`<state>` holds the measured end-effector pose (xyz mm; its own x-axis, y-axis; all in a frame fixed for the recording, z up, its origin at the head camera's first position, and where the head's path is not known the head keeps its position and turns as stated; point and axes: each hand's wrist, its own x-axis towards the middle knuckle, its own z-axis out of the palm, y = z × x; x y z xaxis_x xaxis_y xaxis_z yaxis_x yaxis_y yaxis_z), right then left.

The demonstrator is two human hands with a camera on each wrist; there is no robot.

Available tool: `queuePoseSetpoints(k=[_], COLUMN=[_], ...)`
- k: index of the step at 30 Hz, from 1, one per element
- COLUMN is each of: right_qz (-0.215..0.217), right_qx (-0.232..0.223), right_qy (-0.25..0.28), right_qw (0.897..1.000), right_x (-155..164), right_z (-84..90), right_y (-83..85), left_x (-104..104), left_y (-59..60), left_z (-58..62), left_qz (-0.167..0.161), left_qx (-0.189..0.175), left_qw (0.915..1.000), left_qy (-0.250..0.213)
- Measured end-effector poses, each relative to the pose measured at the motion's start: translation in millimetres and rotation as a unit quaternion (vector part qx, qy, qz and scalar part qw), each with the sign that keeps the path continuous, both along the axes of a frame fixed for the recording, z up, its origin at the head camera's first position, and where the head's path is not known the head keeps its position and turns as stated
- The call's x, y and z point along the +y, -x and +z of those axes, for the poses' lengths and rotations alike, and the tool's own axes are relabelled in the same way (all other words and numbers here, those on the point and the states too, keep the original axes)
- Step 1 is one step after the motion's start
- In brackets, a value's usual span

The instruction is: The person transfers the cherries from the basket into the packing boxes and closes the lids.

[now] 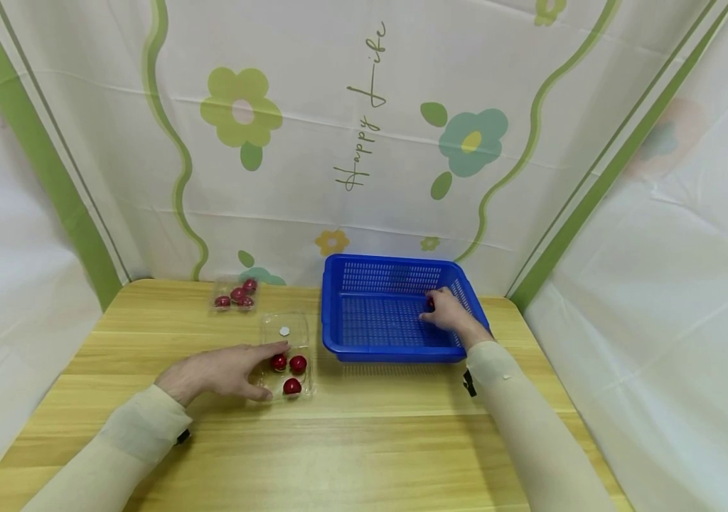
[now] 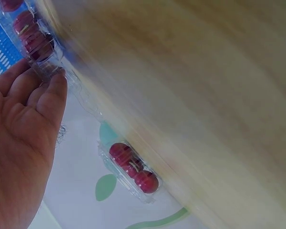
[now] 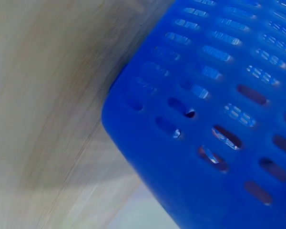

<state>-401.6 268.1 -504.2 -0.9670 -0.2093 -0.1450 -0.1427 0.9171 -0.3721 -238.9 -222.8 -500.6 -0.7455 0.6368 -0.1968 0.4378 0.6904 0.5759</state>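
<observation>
In the head view, my left hand (image 1: pixel 226 371) reaches over the left side of a clear plastic clamshell box (image 1: pixel 308 390). Its index finger is straight along the hinge side, and the thumb lies by the near edge. In the left wrist view, fingertips (image 2: pixel 60 78) meet the box's plastic wall. Inside the box sit three round red fruits (image 1: pixel 298 365); its lid lies back. My right hand (image 1: pixel 448 311) is inside the blue basket (image 1: pixel 396 353), at its right end, pinching a red fruit (image 1: pixel 431 302) partly hidden by the fingers.
A second clear box (image 1: pixel 218 310) with several red fruits stands at the table's back left. Behind the wooden table (image 1: pixel 364 455) hangs a printed white curtain (image 1: pixel 313 178). The basket's slotted wall (image 3: pixel 167 162) fills much of the right wrist view.
</observation>
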Motion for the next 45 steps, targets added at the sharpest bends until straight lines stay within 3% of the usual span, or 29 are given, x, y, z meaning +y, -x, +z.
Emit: queuePoseSetpoints(k=[14, 22, 24, 31, 36, 38, 43, 45], right_qz=[0.036, 0.040, 0.049, 0.093, 0.113, 0.114, 0.105, 0.102], right_qx=[0.033, 0.025, 0.033, 0.037, 0.056, 0.061, 0.052, 0.055], right_qy=[-0.058, -0.041, -0.028, -0.018, 0.006, 0.006, 0.017, 0.022], right_qw=[0.997, 0.998, 0.998, 0.995, 0.992, 0.992, 0.993, 0.993], right_x=[-8, -11, -8, 8, 0, -15, -62, -71], right_z=[18.0, 21.3, 12.5, -38.9, -47.7, -27.6, 44.1, 54.4], right_y=[-17.4, -20.7, -14.1, 38.5, 44.0, 25.3, -40.0, -52.2], left_x=[0, 0, 0, 0, 0, 0, 0, 0], left_y=[-0.6, 0.0, 0.3, 1.3, 0.2, -0.3, -1.3, -1.5], left_z=[0.8, 0.7, 0.4, -0.6, 0.4, 0.7, 1.6, 1.8], left_qz=[0.001, -0.002, -0.003, -0.005, -0.002, 0.000, 0.004, 0.004], left_qx=[0.000, 0.003, 0.004, 0.006, 0.001, -0.002, -0.007, -0.008], left_qw=[1.0000, 1.0000, 1.0000, 1.0000, 1.0000, 1.0000, 1.0000, 1.0000], left_qy=[0.002, 0.000, 0.000, 0.002, 0.000, 0.000, 0.000, 0.000])
